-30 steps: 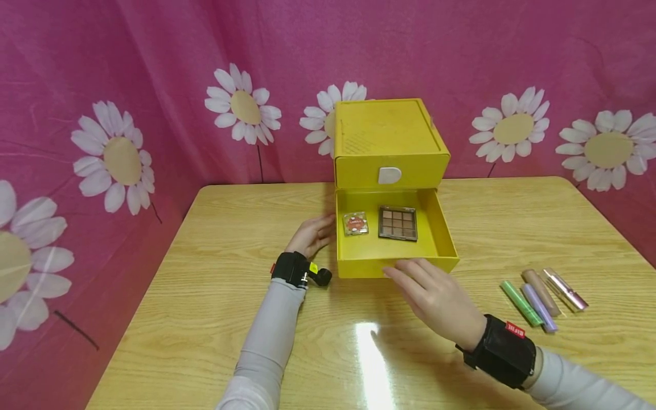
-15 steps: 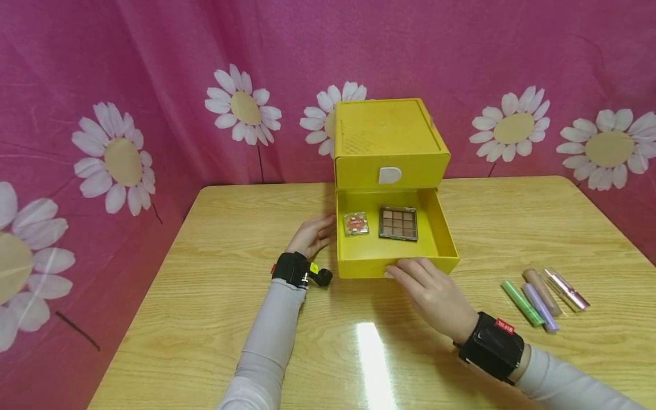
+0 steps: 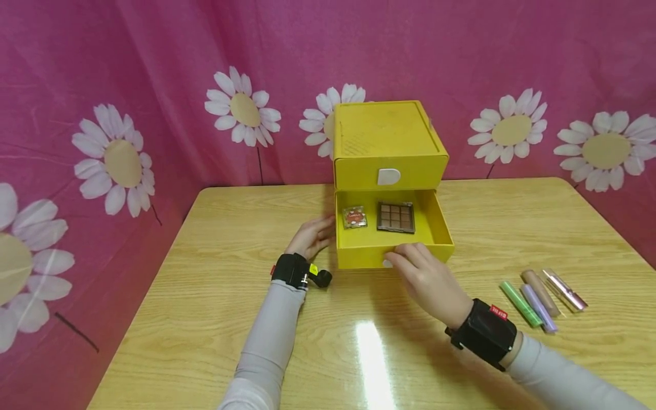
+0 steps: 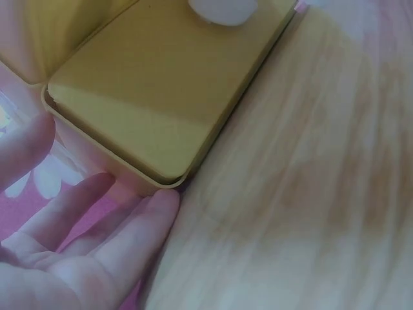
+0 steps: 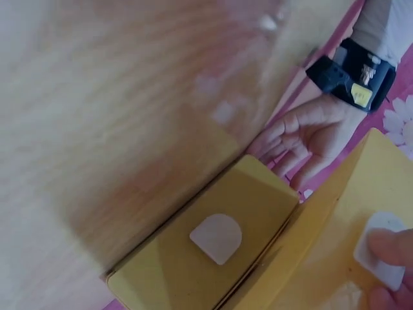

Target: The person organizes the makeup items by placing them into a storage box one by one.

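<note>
A yellow drawer box [image 3: 384, 128] stands on the table, its middle drawer [image 3: 359, 258] pulled partway out. In that drawer lie a nine-pan eyeshadow palette [image 3: 396, 217] and a small square compact [image 3: 355, 217]. My right hand [image 3: 433, 282] holds the drawer's front, fingers bent at its upper edge. In the right wrist view the thumb lies on its white pull tab [image 5: 370, 257]. My left hand [image 3: 310, 236] rests its loosely spread fingertips against the left side of the box. Below, the bottom drawer [image 5: 164, 278] sits closed, hidden in the head view.
To the right on the wooden table [image 3: 230, 228] lie a green tube [image 3: 521, 303], a purple tube [image 3: 538, 308], a brown tube [image 3: 541, 292] and a silver-pink lipstick-like tube [image 3: 565, 290]. A pink curtain [image 3: 410, 51] with daisies hangs behind the box.
My right hand has come onto the drawer front and moved inward with it, so the drawer sticks out less. The palette and compact have moved back with it. My left hand stays put.
</note>
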A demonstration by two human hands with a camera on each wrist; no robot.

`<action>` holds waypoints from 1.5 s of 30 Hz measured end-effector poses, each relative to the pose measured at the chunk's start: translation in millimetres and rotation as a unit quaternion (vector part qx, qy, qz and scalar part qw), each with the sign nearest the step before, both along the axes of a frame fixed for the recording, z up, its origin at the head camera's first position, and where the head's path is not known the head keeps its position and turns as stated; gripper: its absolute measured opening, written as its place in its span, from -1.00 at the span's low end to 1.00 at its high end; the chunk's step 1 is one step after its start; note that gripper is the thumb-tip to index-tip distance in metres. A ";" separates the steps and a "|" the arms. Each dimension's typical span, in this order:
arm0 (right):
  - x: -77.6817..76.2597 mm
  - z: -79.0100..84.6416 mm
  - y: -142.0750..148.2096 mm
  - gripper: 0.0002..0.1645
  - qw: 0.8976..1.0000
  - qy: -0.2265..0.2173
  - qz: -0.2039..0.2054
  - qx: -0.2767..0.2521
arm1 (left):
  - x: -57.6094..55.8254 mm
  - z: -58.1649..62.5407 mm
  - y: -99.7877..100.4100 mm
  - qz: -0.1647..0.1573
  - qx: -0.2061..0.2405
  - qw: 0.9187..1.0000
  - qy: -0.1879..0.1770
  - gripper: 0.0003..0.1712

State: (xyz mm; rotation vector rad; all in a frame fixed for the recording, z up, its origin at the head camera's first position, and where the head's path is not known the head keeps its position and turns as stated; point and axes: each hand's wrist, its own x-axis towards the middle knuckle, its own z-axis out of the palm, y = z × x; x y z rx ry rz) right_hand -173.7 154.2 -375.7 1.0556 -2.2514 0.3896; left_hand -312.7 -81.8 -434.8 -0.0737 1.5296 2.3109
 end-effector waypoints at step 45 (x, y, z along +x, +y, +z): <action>-104.5 3.7 -10.1 -0.59 0.996 -0.037 -0.070 -0.028 | -3.8 -2.4 0.7 0.004 0.012 1.000 -0.018 -0.48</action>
